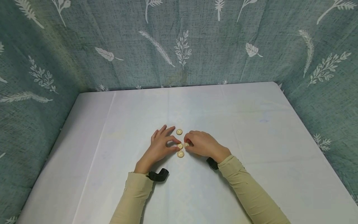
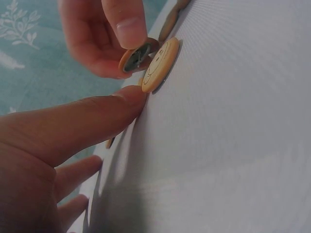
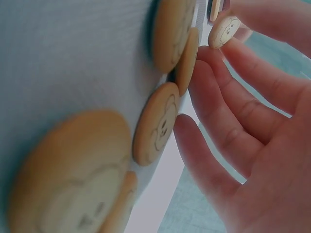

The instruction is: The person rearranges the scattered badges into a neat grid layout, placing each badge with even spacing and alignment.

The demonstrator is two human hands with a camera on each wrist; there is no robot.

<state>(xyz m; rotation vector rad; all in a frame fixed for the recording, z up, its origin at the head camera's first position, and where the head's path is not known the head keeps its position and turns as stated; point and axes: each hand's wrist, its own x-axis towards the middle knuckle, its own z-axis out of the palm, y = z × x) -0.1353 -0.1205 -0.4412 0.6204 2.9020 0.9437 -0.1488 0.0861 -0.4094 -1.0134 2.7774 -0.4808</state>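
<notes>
Small round wooden discs with a simple animal face drawn on top lie on the white table. In the head view my left hand point(image 1: 161, 145) has thumb and index finger at either side of one disc point(image 1: 180, 146), its other fingers spread. Just to the right, my right hand point(image 1: 205, 144) pinches another disc point(image 1: 186, 144) between thumb and index finger. That disc point(image 2: 135, 59) is tilted in the left wrist view and shows a dark underside. One disc point(image 1: 179, 132) lies beyond the hands and another disc point(image 1: 180, 154) lies nearer the body.
Several more discs point(image 3: 158, 124) lie by my right hand in the right wrist view, mostly hidden under that hand in the head view. A white cloth covers the table point(image 1: 134, 115). Green leaf-print curtains point(image 1: 179, 46) stand behind and at both sides.
</notes>
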